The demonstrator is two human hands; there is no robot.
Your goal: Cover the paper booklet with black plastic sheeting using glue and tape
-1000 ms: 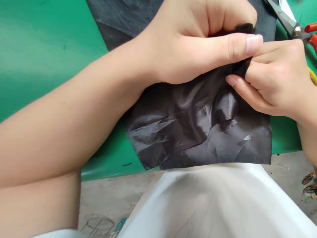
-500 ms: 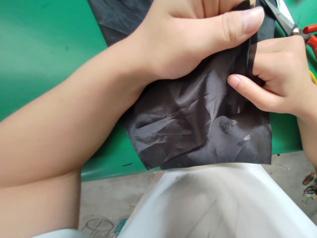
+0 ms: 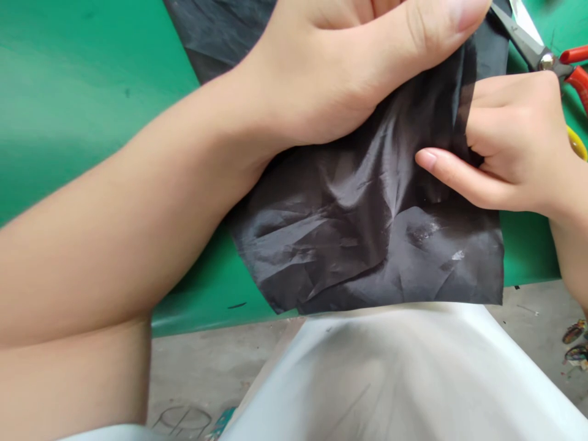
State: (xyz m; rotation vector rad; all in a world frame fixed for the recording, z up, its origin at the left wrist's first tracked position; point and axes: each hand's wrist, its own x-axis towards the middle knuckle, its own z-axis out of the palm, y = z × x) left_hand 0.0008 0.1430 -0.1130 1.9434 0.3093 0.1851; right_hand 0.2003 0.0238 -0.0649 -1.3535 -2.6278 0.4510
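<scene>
A creased, shiny black fabric (image 3: 340, 245) lies over the green tabletop and hangs toward its near edge. At the top of the head view, my left hand (image 3: 349, 73) is closed on the fabric, thumb stretched along it; its fingertips are cut off or hidden. My right hand (image 3: 514, 141) comes from the right, its fingers tucked behind a fold and its thumb lying on top of the cloth. Folds run down between the two hands. Pale marks show on the lower right of the fabric.
Scissors (image 3: 546, 61) with red handles lie partly spread at the upper right, close beyond my right hand. Part of a yellow ring-shaped thing (image 3: 577, 144) shows at the right edge. The green table (image 3: 92, 92) ends above a grey floor (image 3: 220, 361). Pale cloth covers my lap.
My left thumb has moved up a little, toward the top edge of the view. My right hand has shifted slightly down and left, and the fold between the hands looks more stretched.
</scene>
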